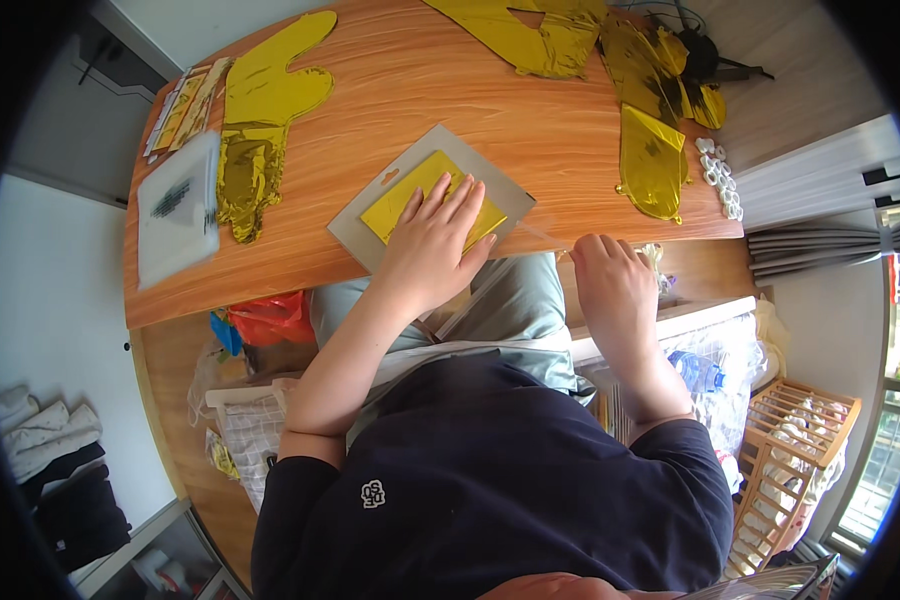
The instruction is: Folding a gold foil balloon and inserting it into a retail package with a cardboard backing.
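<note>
My left hand (435, 240) lies flat, fingers a little apart, on a folded gold foil piece (378, 215). Beneath that foil is a grey card (440, 140) with a hang hole, turned cornerwise at the table's near edge. My right hand (615, 280) is closed just off that edge, to the right of the card. A faint clear plastic film (545, 236) runs from near the card's right corner toward its fingers. The fingertips are mostly hidden, and the film's end does not show.
Flat gold foil balloons (270, 90) lie at the left, with more foil (652, 165) at the right. A whitish translucent packet (178, 212) lies on the wooden table (400, 70) at left. Several white rings (718, 175) sit at its right edge. A wooden rack (795, 430) stands at lower right.
</note>
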